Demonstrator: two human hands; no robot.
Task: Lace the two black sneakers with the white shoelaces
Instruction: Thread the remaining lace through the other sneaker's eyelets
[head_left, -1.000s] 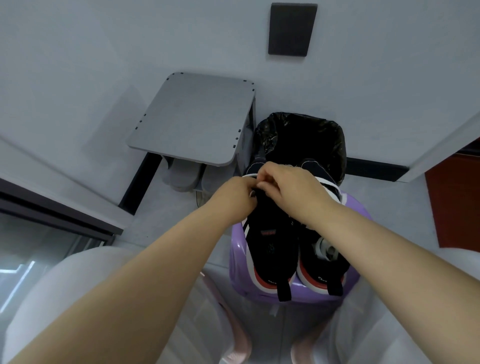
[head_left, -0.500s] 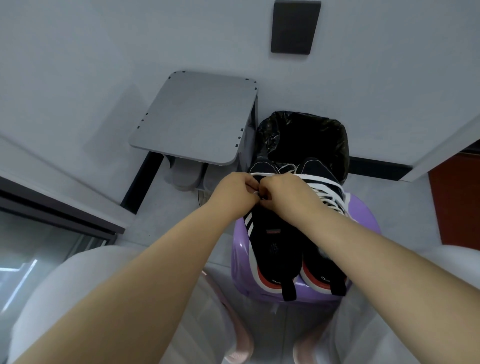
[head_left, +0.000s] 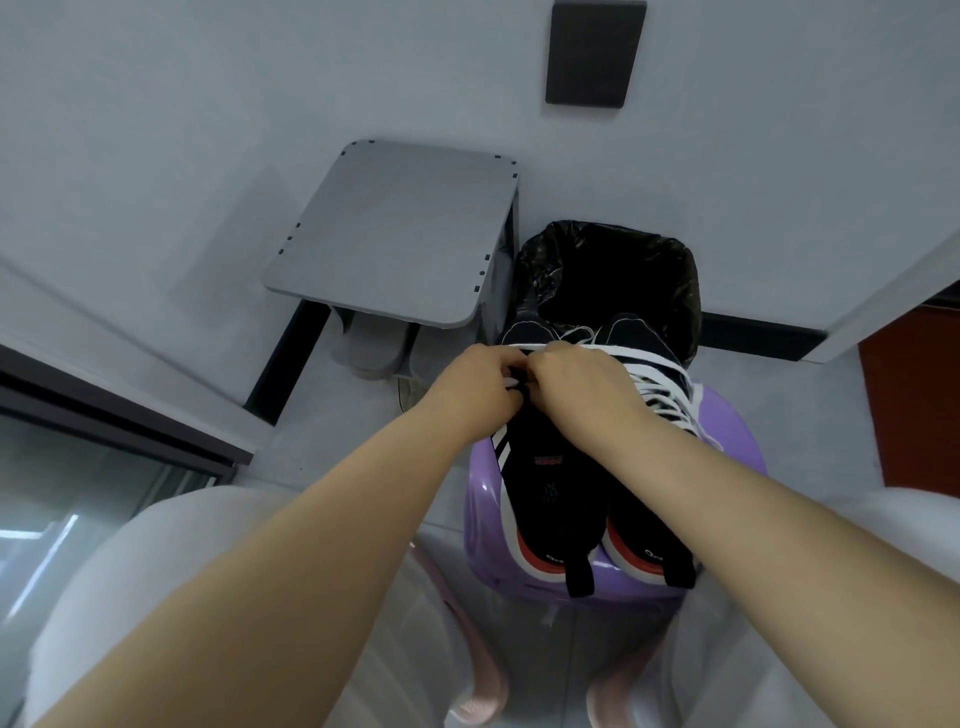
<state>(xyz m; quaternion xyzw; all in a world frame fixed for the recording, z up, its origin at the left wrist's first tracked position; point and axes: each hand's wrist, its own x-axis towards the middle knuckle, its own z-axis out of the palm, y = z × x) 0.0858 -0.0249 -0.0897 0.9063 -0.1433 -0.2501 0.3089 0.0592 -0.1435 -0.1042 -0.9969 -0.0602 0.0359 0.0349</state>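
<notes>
Two black sneakers stand side by side on a purple stool (head_left: 727, 441), heels toward me. The left sneaker (head_left: 550, 493) has white side stripes and a red heel edge. The right sneaker (head_left: 644, 525) shows white lacing (head_left: 660, 395) across its front. My left hand (head_left: 472, 389) and my right hand (head_left: 582, 384) meet over the left sneaker's front, fingers curled and pinching a white shoelace (head_left: 524, 345) that runs across its toe end. The fingertips and eyelets are hidden by the hands.
A bin with a black bag (head_left: 608, 280) stands just beyond the stool. A grey side table (head_left: 400, 234) is at the left against the wall, with grey slippers (head_left: 369, 348) under it. My knees in light trousers flank the stool.
Both hands stay together over the left sneaker's front; the right hand has shifted left, uncovering the white lacing on the right sneaker. The view has tilted slightly.
</notes>
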